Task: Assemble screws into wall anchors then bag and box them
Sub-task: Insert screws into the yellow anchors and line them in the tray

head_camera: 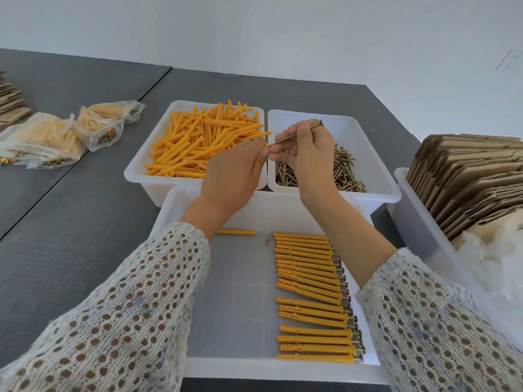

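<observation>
A: Status on the hands?

B: Left hand point(232, 171) grips one orange anchor point(265, 146), fingers curled round it, only the open end showing past the fingertips. Right hand point(305, 154) pinches a screw point(295, 134), grip clamped on the shank, head up and to the right, tip at the anchor's mouth. Can't tell whether the tip is inside yet.

A: Where relative to the front tray?

B: Both hands are held above the far edge of the front tray point(226, 306), over the seam between the two bins behind it.

A: Bins?

B: Anchor bin point(147, 176) sits behind the tray on the left, piled with loose orange anchors point(203, 142). Screw bin point(376, 154) sits behind the tray on the right, touching the anchor bin, with a heap of loose screws point(339, 171).

A: Finished parts?

B: Row of assembled anchors point(311, 292) in the right half of the tray, lying side by side, screw heads pointing right. One single anchor point(237, 232) lies apart near the tray's far edge, just by the left wrist.

A: Anything else?

B: Right of the tray: a bin point(418, 222) with folded cardboard boxes point(467, 176) stacked on edge, clear plastic bags point(492, 264) at its near end. Left of the tray, well apart on the desk point(70, 222): three filled bags point(70, 134) of anchors. More flat cardboard point(11, 103) beyond those, at the desk's far left.
</observation>
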The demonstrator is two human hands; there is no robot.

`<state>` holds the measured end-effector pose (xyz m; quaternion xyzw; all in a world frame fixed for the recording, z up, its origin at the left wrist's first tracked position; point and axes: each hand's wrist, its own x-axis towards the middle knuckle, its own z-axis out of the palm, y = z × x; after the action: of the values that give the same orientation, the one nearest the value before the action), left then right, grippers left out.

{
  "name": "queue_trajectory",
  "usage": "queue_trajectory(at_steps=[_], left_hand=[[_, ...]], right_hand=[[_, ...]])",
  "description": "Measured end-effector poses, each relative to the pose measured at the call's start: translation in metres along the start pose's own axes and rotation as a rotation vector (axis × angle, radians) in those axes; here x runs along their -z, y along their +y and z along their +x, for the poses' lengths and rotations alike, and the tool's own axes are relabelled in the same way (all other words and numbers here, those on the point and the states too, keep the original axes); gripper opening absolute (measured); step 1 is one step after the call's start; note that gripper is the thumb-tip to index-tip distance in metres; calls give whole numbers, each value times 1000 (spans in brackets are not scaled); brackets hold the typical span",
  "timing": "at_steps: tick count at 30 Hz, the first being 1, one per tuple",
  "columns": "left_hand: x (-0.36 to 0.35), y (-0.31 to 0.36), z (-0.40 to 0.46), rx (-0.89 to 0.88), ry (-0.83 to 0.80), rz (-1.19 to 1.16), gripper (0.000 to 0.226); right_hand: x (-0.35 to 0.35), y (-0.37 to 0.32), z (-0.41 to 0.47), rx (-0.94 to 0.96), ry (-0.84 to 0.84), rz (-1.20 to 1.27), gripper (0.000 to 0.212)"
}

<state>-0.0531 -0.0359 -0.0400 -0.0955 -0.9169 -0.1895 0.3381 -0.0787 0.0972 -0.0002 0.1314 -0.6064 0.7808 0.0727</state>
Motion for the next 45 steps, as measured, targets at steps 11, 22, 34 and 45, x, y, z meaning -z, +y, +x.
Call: queue_trajectory(at_steps=[11,22,34,45], left_hand=[[4,3,5,98,42,-384,29],[8,16,16,306,-49,-836,39],[21,-12,24,865,111,-1451,52],[22,-11,24,870,71,-1445,47]], right_hand=[[-3,8,-4,3,-254,-481,18],[-8,6,-7,-43,-379,-426,21],[-13,2,-31,-492,-1255,-881,18],[-45,52,-83,421,-1142,-1615,35]])
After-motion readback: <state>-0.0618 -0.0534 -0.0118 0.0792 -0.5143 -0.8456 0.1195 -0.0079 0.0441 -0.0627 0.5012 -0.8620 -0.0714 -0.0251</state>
